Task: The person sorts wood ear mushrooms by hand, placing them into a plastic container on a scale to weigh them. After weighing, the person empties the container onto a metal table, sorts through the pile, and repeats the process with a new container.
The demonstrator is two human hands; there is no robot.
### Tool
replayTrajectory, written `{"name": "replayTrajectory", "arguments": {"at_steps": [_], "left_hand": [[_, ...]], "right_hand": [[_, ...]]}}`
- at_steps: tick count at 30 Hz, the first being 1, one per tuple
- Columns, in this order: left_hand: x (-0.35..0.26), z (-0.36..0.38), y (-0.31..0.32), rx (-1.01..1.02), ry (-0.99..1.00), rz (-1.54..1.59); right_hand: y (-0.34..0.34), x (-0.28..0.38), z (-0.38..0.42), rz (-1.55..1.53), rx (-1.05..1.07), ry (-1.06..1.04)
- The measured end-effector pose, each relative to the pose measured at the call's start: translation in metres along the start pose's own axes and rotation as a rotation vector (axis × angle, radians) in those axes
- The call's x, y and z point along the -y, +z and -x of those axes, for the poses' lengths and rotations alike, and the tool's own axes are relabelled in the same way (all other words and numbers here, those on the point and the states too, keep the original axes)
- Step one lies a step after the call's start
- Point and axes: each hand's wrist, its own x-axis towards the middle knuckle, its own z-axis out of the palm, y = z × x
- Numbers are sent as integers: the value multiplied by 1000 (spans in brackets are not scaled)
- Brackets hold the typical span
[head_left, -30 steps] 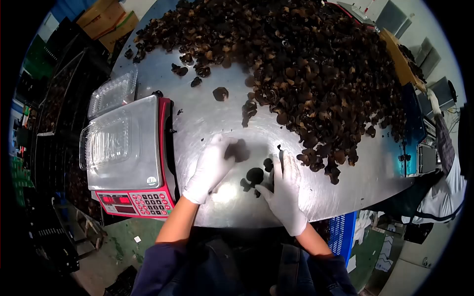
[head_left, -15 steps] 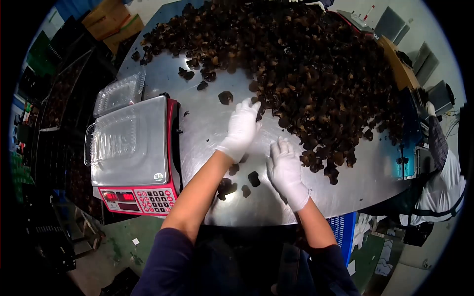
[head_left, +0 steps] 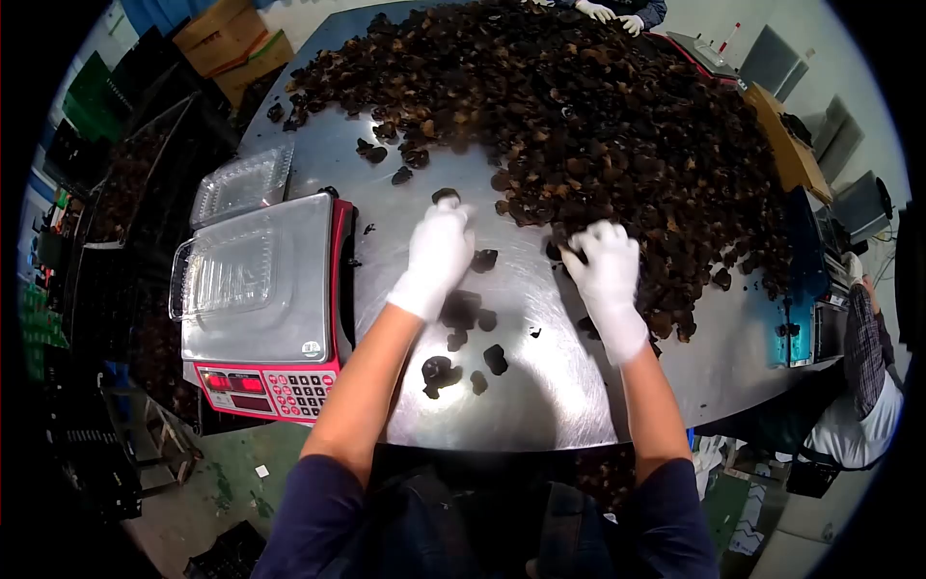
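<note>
Dark brown wood ear mushrooms [head_left: 540, 106] lie in a broad pile on the metal table. My left hand [head_left: 436, 256], in a white glove, has its fingers bent and closed on a single wood ear mushroom [head_left: 446, 195] left of the pile. Those fingertips are blurred. My right hand [head_left: 608, 275], also gloved in white, reaches to the pile's near edge. Its fingers are curled down, smeared by motion, with the thumb beside a dark piece [head_left: 555, 249]; whether they grip it cannot be made out. Several loose pieces, one at the front [head_left: 441, 374], lie below my left hand.
On the left stands a red weighing scale [head_left: 270, 386] with a clear plastic tray [head_left: 227, 270] on its plate. Another clear tray [head_left: 241, 183] sits behind it. Across the table are a co-worker's gloved hands [head_left: 608, 13]. Another person [head_left: 858, 386] is at the right.
My left hand has moved from the pile's edge leftward onto a single piece. My right hand has gone forward and right to the pile. Another loose piece lies near my left hand.
</note>
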Motion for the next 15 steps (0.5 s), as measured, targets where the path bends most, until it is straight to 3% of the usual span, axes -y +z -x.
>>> {"name": "replayTrajectory", "arguments": {"at_steps": [2, 4, 7, 8, 10, 12, 14, 15], "left_hand": [[9, -27, 20, -45, -51, -154], [13, -46, 24, 91, -145, -273], [33, -60, 41, 28, -109, -308], [36, -56, 44, -154, -13, -284], [30, -47, 38, -94, -29, -206], [16, -25, 21, -59, -19, -171], [2, 0, 8, 182, 74, -47], [-4, 10, -1, 312, 134, -133]], "right_hand": [[-53, 1, 43, 0, 112, -79], [-117, -3, 94, -11, 523, -107], [-164, -26, 156, -38, 871, 113], [-163, -27, 165, -37, 878, 129], [-145, -22, 177, 104, 489, 111], [-115, -18, 174, 67, 349, 111], [-82, -5, 153, 47, 174, 146], [-68, 0, 140, 84, 96, 166]]}}
